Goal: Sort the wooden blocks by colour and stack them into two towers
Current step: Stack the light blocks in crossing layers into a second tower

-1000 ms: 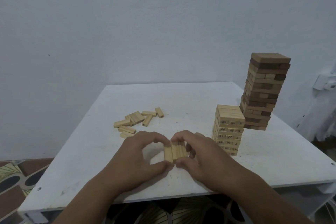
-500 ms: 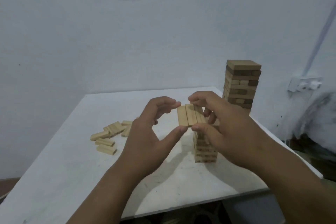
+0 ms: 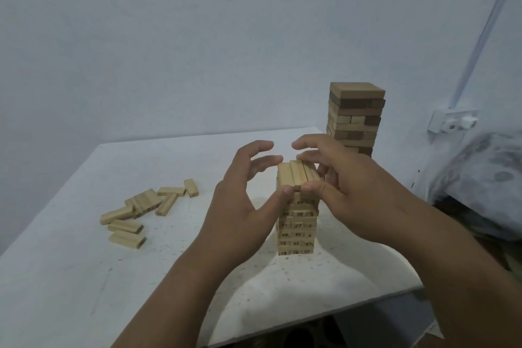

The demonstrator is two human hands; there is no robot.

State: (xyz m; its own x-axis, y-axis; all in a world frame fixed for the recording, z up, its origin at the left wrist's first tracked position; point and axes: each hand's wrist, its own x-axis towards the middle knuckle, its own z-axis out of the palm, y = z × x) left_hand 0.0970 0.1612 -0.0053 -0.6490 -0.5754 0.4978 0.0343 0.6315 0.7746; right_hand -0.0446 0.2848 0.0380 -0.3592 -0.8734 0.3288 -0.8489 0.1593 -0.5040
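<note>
Wooden loose blocks (image 3: 147, 210) lie left; brown tower (image 3: 354, 117) stands behind hands.

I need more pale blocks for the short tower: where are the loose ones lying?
In the head view the loose pale blocks lie scattered on the white table, left of the left hand and the short pale tower.
</note>
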